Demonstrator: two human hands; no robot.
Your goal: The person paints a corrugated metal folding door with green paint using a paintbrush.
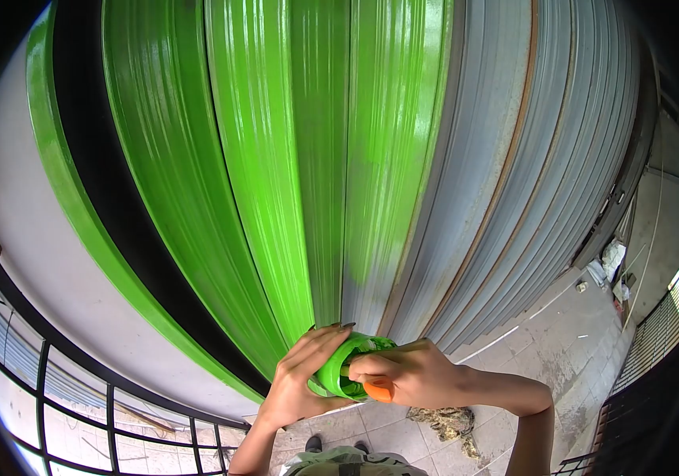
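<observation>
My left hand (301,379) is wrapped round the side of a green paint container (330,374) in front of my body. My right hand (407,373) grips a brush with an orange handle (379,388) at the container's mouth. The brush's bristles are hidden inside the container. Just beyond the hands rises a ribbed metal shutter, its left panels wet-looking green (264,159) and its right panels bare grey (482,159).
A black metal grille (109,424) stands at the lower left. On the tiled floor (514,373) lies a crumpled, stained cloth (446,424). White bags (613,258) are at the right, near a barred opening (676,301). My shoes show below.
</observation>
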